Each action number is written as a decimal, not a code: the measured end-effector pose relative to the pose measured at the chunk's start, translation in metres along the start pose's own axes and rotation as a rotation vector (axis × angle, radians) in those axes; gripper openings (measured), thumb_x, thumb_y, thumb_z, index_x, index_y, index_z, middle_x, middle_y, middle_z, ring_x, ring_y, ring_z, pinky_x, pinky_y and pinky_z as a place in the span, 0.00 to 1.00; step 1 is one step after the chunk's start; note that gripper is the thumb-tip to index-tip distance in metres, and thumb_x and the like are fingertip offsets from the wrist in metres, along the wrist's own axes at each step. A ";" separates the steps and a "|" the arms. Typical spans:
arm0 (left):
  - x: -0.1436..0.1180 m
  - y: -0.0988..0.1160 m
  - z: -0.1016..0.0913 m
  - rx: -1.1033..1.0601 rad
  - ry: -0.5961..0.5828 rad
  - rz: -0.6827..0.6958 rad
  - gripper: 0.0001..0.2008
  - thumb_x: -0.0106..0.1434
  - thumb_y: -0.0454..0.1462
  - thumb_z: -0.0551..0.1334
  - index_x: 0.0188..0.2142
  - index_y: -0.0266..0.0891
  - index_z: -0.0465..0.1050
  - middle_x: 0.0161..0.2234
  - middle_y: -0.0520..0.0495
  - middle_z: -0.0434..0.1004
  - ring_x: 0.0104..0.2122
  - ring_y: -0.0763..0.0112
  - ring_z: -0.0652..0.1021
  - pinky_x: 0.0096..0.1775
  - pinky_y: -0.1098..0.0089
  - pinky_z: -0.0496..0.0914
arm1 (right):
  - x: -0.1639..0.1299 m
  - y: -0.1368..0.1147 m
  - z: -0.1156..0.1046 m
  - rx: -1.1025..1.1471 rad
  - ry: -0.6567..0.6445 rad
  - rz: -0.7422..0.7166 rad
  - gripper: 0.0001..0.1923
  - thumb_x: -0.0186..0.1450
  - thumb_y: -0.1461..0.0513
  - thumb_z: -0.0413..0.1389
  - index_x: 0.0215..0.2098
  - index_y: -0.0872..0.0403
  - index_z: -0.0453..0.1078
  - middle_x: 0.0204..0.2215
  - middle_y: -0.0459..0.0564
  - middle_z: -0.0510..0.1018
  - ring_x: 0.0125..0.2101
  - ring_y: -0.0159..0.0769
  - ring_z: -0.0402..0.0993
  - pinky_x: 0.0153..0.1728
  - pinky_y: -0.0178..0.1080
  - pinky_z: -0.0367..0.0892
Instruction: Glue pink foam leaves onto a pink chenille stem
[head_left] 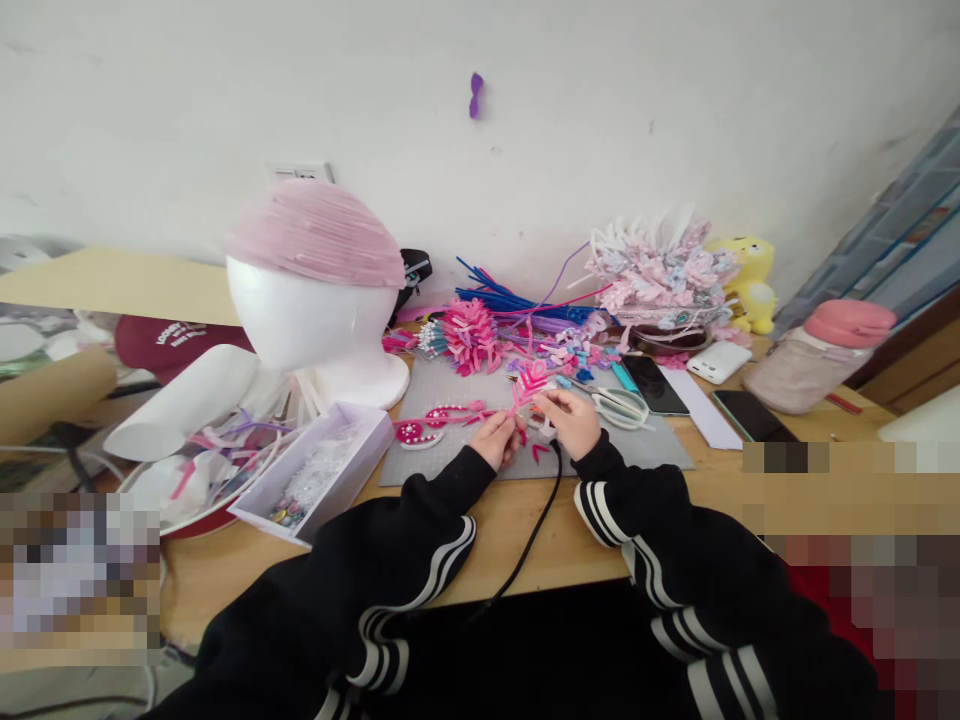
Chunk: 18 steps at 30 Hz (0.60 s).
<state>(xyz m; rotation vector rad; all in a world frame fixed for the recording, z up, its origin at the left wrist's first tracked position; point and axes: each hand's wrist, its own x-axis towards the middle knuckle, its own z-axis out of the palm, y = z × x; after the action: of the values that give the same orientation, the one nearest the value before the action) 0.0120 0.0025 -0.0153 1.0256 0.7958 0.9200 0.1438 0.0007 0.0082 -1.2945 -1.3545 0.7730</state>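
Hands meet over the middle of a grey mat, close to the body, where small work is easiest to see and steady. The left hand has its fingers pinched together on the lower stem of a pink ornament, a little fan of bent pink strands, and the right hand closes its fingers on the same piece from the other side, so it is braced at two points just above the mat. A black cable runs from under the hands back toward the person; what it feeds is hidden, I cannot tell.

Just left of the hands lie two finished-looking pink pieces with beaded ends, laid flat on the mat within reach. White scissors rest just right of the right hand, handy for trimming. Farther back sits a heap of pink, blue and purple strips, and beyond it to the right a pink feathery headpiece.

A white foam head wearing a pink pleated cap stands at the far left of the mat, with a shallow white box of beads near it. Two phones and a pink-lidded bottle keep to the right. The wooden desk is pushed against a plain white wall, crowded on every side.
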 end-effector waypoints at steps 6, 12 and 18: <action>-0.002 0.000 0.001 0.011 -0.017 0.001 0.14 0.51 0.46 0.57 0.26 0.37 0.61 0.12 0.59 0.59 0.08 0.85 0.55 0.11 0.80 0.49 | 0.001 0.001 -0.001 -0.042 0.008 -0.020 0.13 0.52 0.54 0.54 0.24 0.57 0.69 0.18 0.46 0.70 0.17 0.28 0.60 0.19 0.33 0.59; -0.005 0.001 0.003 -0.013 -0.030 0.039 0.15 0.50 0.46 0.58 0.25 0.36 0.62 0.12 0.59 0.59 0.08 0.86 0.55 0.11 0.81 0.48 | 0.001 0.003 -0.001 -0.039 0.005 -0.003 0.13 0.51 0.54 0.54 0.23 0.56 0.68 0.17 0.45 0.70 0.17 0.28 0.62 0.20 0.33 0.60; -0.002 -0.002 0.002 -0.009 -0.068 0.042 0.16 0.49 0.48 0.58 0.26 0.36 0.62 0.12 0.59 0.60 0.08 0.85 0.55 0.11 0.80 0.48 | 0.001 0.000 -0.001 -0.013 0.005 0.035 0.13 0.51 0.53 0.54 0.23 0.57 0.68 0.17 0.46 0.71 0.18 0.30 0.65 0.20 0.33 0.61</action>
<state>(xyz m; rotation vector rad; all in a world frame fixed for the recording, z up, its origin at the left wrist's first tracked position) 0.0133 -0.0005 -0.0160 1.0632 0.7154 0.9188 0.1450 0.0019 0.0085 -1.3329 -1.3378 0.7855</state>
